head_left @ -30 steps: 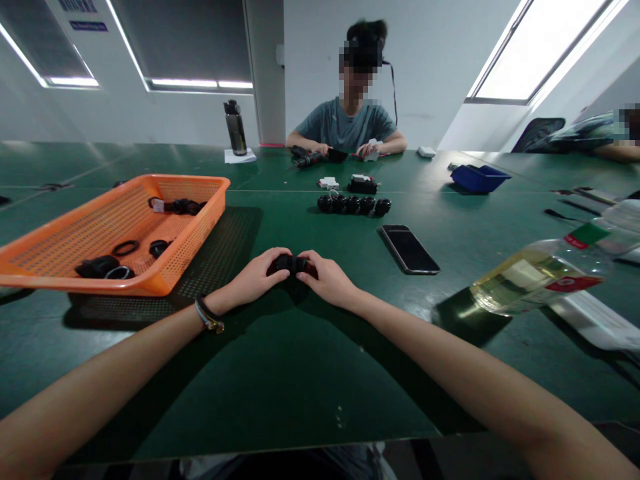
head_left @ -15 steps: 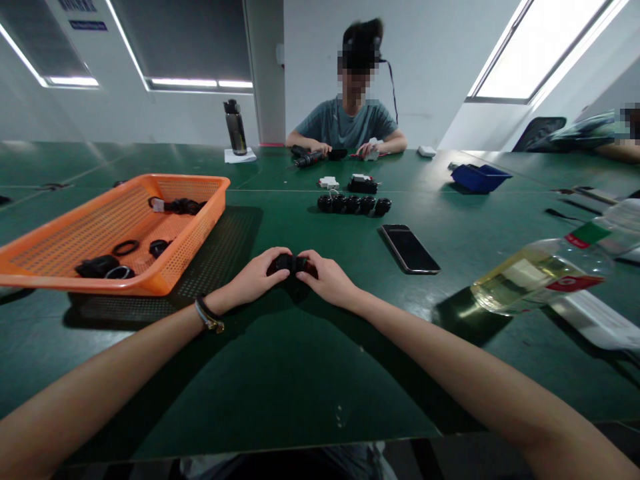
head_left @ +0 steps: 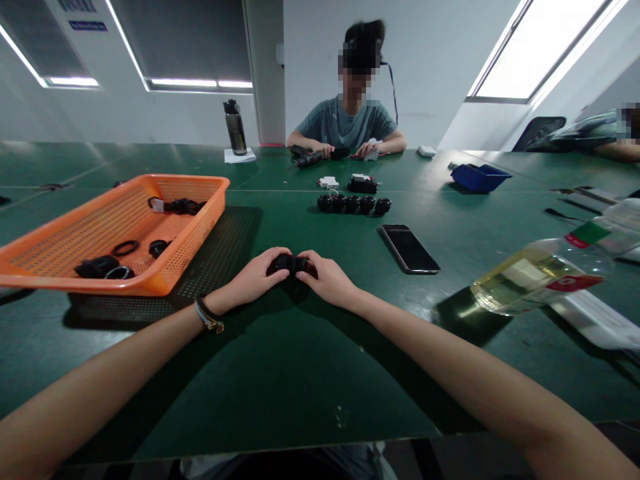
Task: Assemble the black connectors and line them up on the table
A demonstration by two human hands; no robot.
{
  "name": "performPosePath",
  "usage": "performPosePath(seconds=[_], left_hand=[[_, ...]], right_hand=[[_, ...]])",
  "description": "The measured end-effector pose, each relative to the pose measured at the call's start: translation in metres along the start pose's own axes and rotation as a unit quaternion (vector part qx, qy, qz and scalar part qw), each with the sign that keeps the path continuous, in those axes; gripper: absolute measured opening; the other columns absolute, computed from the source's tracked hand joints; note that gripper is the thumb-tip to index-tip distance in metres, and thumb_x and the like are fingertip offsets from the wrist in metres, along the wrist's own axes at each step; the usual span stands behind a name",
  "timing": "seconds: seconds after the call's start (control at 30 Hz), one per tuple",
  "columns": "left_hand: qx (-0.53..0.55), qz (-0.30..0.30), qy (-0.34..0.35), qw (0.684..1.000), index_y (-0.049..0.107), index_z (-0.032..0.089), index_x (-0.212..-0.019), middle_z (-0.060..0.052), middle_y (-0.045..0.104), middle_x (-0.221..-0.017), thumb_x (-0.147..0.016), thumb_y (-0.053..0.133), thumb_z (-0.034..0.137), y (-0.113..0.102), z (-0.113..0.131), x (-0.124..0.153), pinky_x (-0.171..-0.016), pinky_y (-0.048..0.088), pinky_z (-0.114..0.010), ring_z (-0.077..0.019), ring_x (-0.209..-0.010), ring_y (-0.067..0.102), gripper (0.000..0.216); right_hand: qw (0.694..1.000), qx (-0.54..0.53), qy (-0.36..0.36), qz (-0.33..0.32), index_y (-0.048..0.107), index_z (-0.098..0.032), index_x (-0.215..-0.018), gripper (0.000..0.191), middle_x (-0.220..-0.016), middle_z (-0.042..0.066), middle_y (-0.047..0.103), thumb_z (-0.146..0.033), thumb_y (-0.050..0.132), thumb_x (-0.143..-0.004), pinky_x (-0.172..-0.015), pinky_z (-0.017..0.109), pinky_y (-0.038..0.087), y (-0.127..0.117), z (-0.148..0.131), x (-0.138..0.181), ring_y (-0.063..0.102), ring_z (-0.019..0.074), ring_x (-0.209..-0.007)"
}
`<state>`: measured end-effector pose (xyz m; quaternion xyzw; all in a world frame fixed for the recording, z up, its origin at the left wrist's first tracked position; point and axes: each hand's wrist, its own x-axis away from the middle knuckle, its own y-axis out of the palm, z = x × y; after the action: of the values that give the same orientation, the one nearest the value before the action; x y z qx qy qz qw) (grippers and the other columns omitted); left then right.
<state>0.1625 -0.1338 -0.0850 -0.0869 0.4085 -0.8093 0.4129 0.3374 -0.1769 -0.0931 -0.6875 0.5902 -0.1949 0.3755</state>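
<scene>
Between my two hands, just above the green table [head_left: 280,373], is a black rounded part [head_left: 293,263]; its exact kind is hard to make out. My left hand [head_left: 264,272] grips its left side with thumb and fingers, and my right hand [head_left: 320,272] holds its right side the same way. Beyond them, a row of several round black parts [head_left: 353,204] sits on the table. An orange perforated basket [head_left: 197,250] stands to the left, with a black ring [head_left: 125,248], a bundled black cable [head_left: 185,206] and other black pieces inside.
A phone [head_left: 410,249] lies right of my hands, and a bottle of yellow liquid [head_left: 535,277] farther right. Across the table a person [head_left: 347,123] handles small parts near a power drill [head_left: 309,159]. A blue tray [head_left: 480,177] and a dark drinking bottle [head_left: 235,127] stand at the back.
My hands and the black part stay almost where they were. The person across has shifted very slightly.
</scene>
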Motion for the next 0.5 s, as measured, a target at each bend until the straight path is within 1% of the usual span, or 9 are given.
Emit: performPosePath(seconds=[0.1,0.3,0.5], left_hand=[[-0.001,-0.001,0.005,1.0,0.048,0.013,-0.109,-0.011,0.056,-0.111,-0.075,0.045,0.039,-0.0001,-0.0004,-0.0002,-0.092,0.04,-0.039,-0.0243,-0.1,0.052,0.042],[-0.002,-0.001,0.002,1.0,0.048,0.014,-0.109,-0.01,0.056,-0.111,-0.076,0.046,0.037,-0.0007,0.0009,0.0004,-0.092,0.04,-0.038,-0.0239,-0.101,0.052,0.04],[0.003,-0.001,0.004,1.0,0.048,0.014,-0.11,-0.01,0.055,-0.111,-0.076,0.046,0.038,-0.0006,-0.0011,0.0004,-0.091,0.04,-0.039,-0.0244,-0.1,0.052,0.041]], right_hand=[[1.0,-0.007,-0.001,-0.002,0.048,-0.014,-0.105,0.026,-0.078,0.003,0.061,-0.019,0.052,-0.08,-0.063,0.026,0.04,0.0001,0.0004,-0.0002,0.056,0.0137,-0.069],[1.0,-0.006,-0.002,0.001,0.049,-0.015,-0.104,0.025,-0.076,0.002,0.061,-0.02,0.052,-0.08,-0.063,0.025,0.04,0.0002,0.001,-0.0003,0.056,0.0131,-0.067],[1.0,-0.004,-0.001,0.0,0.049,-0.014,-0.104,0.025,-0.078,0.003,0.061,-0.02,0.052,-0.08,-0.063,0.026,0.04,-0.0004,-0.0004,0.0,0.056,0.0135,-0.068]])
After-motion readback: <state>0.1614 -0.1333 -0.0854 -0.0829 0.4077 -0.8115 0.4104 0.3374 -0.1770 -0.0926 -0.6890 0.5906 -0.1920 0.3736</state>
